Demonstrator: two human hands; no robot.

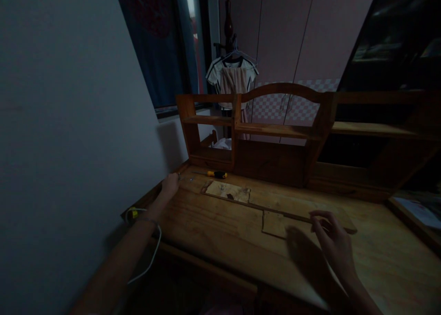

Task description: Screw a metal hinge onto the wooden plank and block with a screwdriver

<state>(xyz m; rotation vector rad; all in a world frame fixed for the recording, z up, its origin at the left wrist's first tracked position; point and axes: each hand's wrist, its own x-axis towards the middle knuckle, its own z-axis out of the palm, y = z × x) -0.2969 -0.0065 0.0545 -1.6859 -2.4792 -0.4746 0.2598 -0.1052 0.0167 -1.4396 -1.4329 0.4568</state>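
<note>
My left hand (170, 185) is at the far left of the wooden desktop, its fingers closed together; a small shiny bit shows at the fingertips, too small to name. Beside it a tiny metal piece (191, 179) lies on the wood. A screwdriver (217, 174) with a yellow and black handle rests behind. Above the right part of a long wooden board (299, 207) is my right hand (332, 237), thumb and fingers curled in a pinch. Whatever they hold, if anything, I cannot make out. A square wooden piece (274, 223) adjoins the board's front edge.
A wooden shelf unit (272, 130) stands along the desk's back. White wall (86, 99) borders the left side. A white cable (156, 248) with a yellow tag (134, 212) hangs near my left forearm. Papers (418, 211) lie at the right.
</note>
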